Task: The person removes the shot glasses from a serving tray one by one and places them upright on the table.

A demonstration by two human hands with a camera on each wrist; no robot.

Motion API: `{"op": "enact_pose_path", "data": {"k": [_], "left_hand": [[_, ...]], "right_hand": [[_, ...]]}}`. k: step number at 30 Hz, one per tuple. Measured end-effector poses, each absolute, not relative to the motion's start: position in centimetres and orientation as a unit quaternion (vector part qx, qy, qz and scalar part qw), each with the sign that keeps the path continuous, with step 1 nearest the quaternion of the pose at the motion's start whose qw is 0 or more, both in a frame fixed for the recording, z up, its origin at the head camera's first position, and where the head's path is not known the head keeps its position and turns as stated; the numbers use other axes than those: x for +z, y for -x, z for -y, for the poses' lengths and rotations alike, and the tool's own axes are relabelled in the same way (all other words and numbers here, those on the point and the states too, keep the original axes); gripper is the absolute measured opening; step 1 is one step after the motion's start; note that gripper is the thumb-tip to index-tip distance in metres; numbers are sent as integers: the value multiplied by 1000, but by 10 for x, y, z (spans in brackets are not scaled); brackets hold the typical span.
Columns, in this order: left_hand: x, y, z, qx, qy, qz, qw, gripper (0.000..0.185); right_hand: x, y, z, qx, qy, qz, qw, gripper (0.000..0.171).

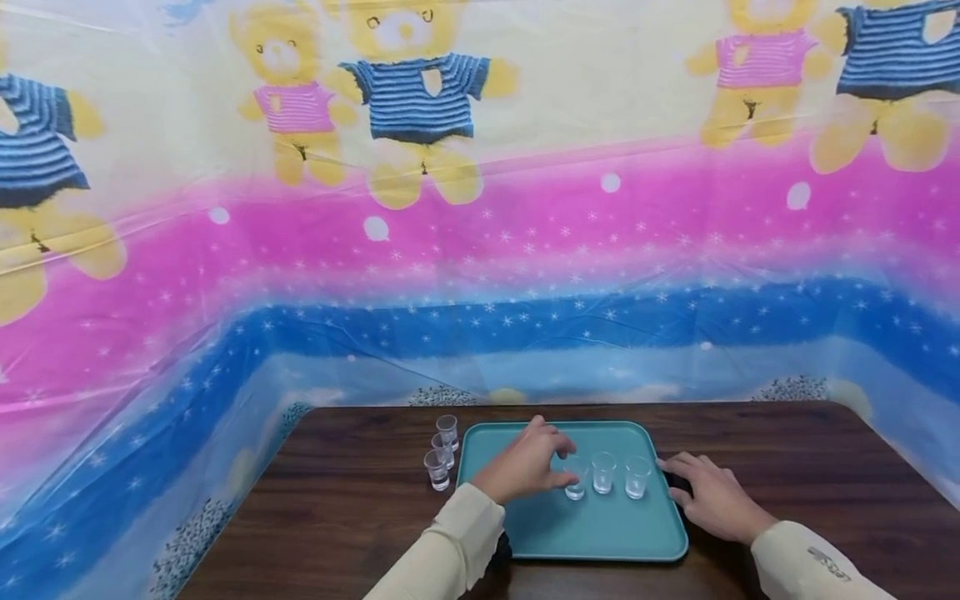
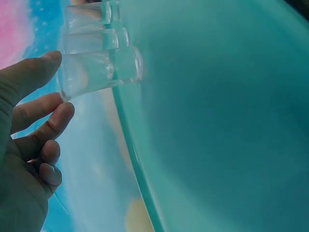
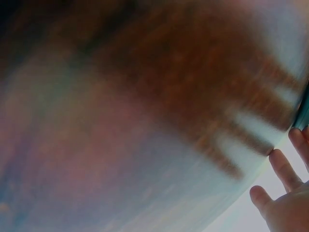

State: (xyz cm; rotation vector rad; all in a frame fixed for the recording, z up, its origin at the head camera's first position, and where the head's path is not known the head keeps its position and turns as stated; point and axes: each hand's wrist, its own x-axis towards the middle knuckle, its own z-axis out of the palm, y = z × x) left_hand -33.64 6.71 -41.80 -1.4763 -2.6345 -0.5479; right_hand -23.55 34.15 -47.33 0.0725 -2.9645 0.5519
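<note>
Table (image 1: 787, 467): I saw dark wood filling the lower frame.
Tray (image 1: 600, 525): teal, lower centre, carrying three small glasses.
Left hand (image 1: 525, 465): my fingers pinched the leftmost glass (image 1: 575, 479) on the tray.
Right hand (image 1: 712, 496): fingers flat and relaxed, touching the tray's right edge.
Spare glasses (image 1: 442, 450): three stood left of the tray.

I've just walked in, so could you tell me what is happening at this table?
A person sits at a brown table with a teal tray. The left hand holds the leftmost of three small clear glasses on the tray. The right hand rests, fingers straight, at the tray's right edge. Three more glasses stand on the table just left of the tray.
</note>
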Motion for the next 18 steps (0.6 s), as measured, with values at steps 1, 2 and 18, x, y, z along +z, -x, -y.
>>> {"op": "enact_pose_path", "data": {"k": [1,2,18], "left_hand": [[-418,336,-67,-176,480,859,37,35],[-418,336,-67,-175,478,860,38,34],[-420,338,-55,-227,474,850,32,30]], "right_hand": [[-473,236,-341,182,-24,981,64,39],[-472,236,-340,181,-24,981,65,39],[-471,234,-341,185,-24,981,60,39]]}}
